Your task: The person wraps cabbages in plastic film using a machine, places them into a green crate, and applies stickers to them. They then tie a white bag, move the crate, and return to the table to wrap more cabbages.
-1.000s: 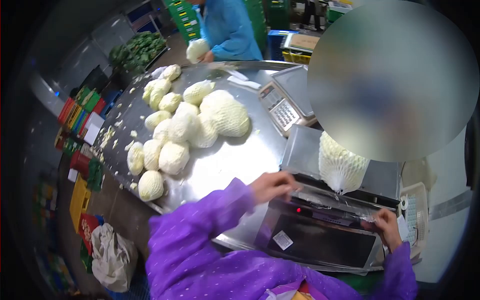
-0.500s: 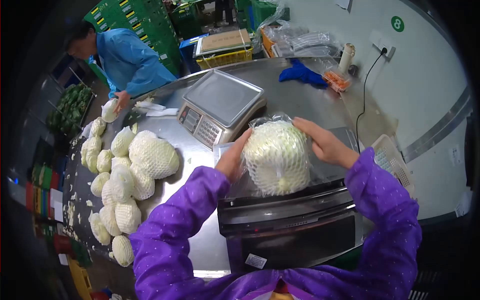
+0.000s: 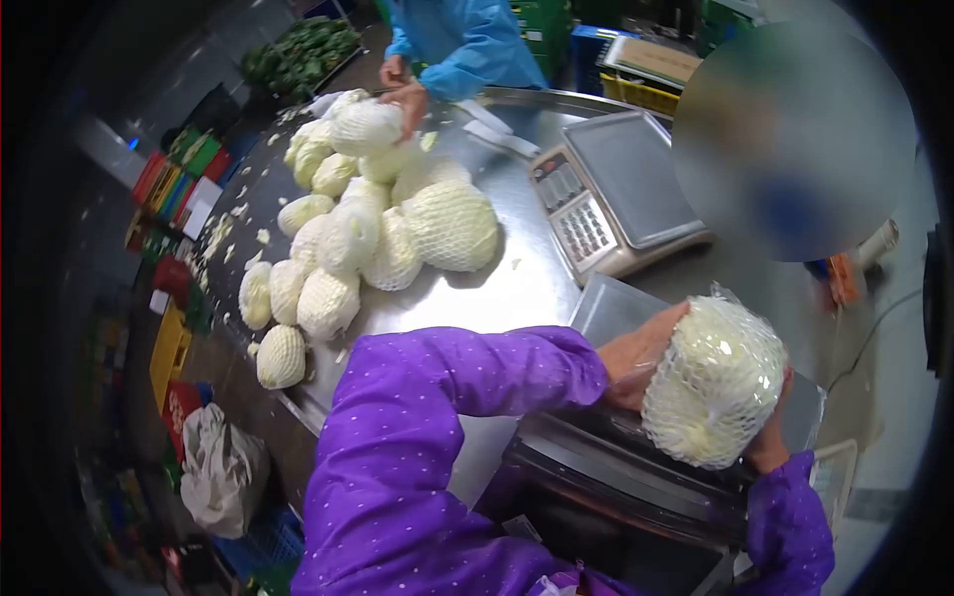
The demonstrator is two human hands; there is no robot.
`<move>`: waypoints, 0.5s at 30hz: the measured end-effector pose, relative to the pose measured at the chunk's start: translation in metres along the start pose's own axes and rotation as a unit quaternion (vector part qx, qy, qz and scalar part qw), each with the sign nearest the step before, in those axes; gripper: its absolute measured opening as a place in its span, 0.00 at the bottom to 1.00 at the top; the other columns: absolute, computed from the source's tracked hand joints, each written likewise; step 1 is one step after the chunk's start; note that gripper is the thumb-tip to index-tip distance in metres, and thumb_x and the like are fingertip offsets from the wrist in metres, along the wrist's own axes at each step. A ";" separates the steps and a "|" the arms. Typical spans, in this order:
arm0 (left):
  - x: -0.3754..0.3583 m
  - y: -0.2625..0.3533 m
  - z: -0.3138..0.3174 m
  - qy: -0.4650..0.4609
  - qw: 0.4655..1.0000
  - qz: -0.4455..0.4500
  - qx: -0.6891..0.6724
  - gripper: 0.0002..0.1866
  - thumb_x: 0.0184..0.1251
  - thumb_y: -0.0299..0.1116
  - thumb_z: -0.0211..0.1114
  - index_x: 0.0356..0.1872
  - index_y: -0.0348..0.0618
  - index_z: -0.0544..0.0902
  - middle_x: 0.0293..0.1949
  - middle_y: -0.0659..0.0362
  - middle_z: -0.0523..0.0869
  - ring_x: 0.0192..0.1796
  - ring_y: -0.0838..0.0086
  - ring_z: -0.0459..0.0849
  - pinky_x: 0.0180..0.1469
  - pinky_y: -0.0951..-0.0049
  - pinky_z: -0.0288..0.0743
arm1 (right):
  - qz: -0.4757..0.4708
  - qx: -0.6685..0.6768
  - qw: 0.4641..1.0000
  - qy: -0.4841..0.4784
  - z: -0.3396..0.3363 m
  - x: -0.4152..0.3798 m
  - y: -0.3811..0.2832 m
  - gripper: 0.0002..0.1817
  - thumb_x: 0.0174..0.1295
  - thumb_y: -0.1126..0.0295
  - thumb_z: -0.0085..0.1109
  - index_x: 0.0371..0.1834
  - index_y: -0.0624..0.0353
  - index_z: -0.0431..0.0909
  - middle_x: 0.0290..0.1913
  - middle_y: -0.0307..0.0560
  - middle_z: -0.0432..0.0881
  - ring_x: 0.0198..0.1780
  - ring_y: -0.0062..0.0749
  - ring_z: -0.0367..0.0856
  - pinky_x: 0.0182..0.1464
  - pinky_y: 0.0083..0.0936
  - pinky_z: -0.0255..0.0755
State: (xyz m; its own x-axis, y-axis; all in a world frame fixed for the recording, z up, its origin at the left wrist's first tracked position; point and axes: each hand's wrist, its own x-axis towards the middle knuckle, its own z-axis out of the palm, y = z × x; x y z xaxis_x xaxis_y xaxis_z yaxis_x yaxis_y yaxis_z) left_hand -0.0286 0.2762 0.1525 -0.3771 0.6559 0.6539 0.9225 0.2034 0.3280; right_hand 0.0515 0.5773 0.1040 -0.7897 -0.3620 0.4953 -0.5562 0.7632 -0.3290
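Observation:
A cabbage (image 3: 714, 387) in white foam netting and clear plastic film is held between my two hands above a dark-fronted film-wrapping machine (image 3: 636, 487). My left hand (image 3: 638, 360) grips its left side, fingers partly hidden behind it. My right hand (image 3: 771, 437) presses the lower right side, its fingers mostly hidden. Left of the machine, a pile of netted cabbages (image 3: 452, 226) lies on the metal table (image 3: 532, 288). Beyond my left hand stands a digital scale (image 3: 636, 184) with a bare pan.
Across the table, a person in a blue coat (image 3: 467, 45) has a hand at a netted cabbage (image 3: 366, 127). White strips (image 3: 497, 129) lie by the far edge. A white basket (image 3: 835, 477) is at the right. A grey sack (image 3: 221, 472) sits at lower left. A blurred disc covers the upper right.
The view has swung left. My hands have tilted the wrapped cabbage, and it now sits further right in view. The co-worker's hand has moved over the pile with a netted cabbage.

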 end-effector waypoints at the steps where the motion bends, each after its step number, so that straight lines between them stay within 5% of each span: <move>1: -0.009 -0.003 0.009 -0.008 0.999 -0.033 -0.028 0.59 0.36 0.47 0.76 0.68 0.32 0.50 0.63 0.36 0.59 0.67 0.44 0.58 0.70 0.59 0.53 | 0.006 0.005 1.000 0.005 -0.006 0.004 -0.010 0.55 0.44 0.62 0.71 0.71 0.62 0.43 0.69 0.60 0.51 0.70 0.54 0.51 0.71 0.42 0.46; 3: -0.022 0.003 0.006 -0.004 0.990 -0.076 -0.120 0.56 0.39 0.47 0.75 0.68 0.33 0.51 0.62 0.37 0.62 0.66 0.45 0.60 0.68 0.58 0.56 | 0.017 0.014 1.000 0.017 -0.019 0.011 -0.030 0.50 0.51 0.59 0.67 0.71 0.60 0.44 0.69 0.57 0.51 0.69 0.50 0.53 0.70 0.40 0.47; 5: -0.025 0.019 -0.006 0.019 0.966 -0.087 -0.243 0.54 0.41 0.47 0.74 0.68 0.34 0.52 0.60 0.38 0.65 0.64 0.45 0.63 0.66 0.58 0.59 | 0.033 0.001 0.999 -0.006 -0.030 -0.016 -0.045 0.55 0.45 0.60 0.72 0.71 0.64 0.44 0.71 0.59 0.49 0.72 0.50 0.50 0.72 0.38 0.45; 9: -0.023 0.078 -0.038 -0.059 0.966 -0.169 -0.184 0.57 0.36 0.46 0.77 0.68 0.37 0.53 0.60 0.40 0.67 0.65 0.48 0.65 0.65 0.60 0.62 | 0.129 0.038 0.989 -0.061 -0.076 -0.082 -0.097 0.51 0.49 0.58 0.69 0.70 0.63 0.46 0.70 0.57 0.52 0.70 0.48 0.53 0.70 0.36 0.48; 10: -0.011 0.100 -0.078 -0.174 0.925 -0.214 -0.262 0.56 0.38 0.47 0.77 0.68 0.37 0.54 0.60 0.40 0.68 0.64 0.49 0.67 0.65 0.61 0.63 | 0.169 0.065 0.980 -0.081 -0.087 -0.096 -0.115 0.50 0.49 0.58 0.68 0.70 0.63 0.47 0.70 0.57 0.53 0.70 0.48 0.54 0.70 0.36 0.49; 12: -0.017 0.151 -0.123 -0.252 0.847 -0.314 -0.347 0.53 0.41 0.47 0.76 0.67 0.36 0.55 0.59 0.42 0.70 0.63 0.53 0.69 0.65 0.62 0.63 | 0.266 0.141 0.946 -0.124 -0.105 -0.118 -0.153 0.48 0.51 0.57 0.67 0.70 0.63 0.48 0.69 0.56 0.55 0.69 0.47 0.56 0.70 0.36 0.51; 15: -0.057 0.211 -0.107 -0.235 0.730 -0.426 -0.481 0.48 0.49 0.46 0.73 0.67 0.36 0.56 0.61 0.46 0.70 0.64 0.59 0.68 0.67 0.64 0.61 | 0.419 0.291 0.840 -0.185 -0.120 -0.141 -0.198 0.45 0.53 0.56 0.65 0.69 0.62 0.50 0.68 0.54 0.58 0.68 0.45 0.58 0.69 0.35 0.54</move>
State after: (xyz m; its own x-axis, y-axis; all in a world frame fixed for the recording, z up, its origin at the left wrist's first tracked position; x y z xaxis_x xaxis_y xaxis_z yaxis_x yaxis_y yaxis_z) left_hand 0.1791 0.2036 0.2574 -0.5022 0.8116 -0.2984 -0.1997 0.2269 0.9532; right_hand 0.3034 0.5414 0.1956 -0.9337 -0.0506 -0.3543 0.2881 0.4812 -0.8279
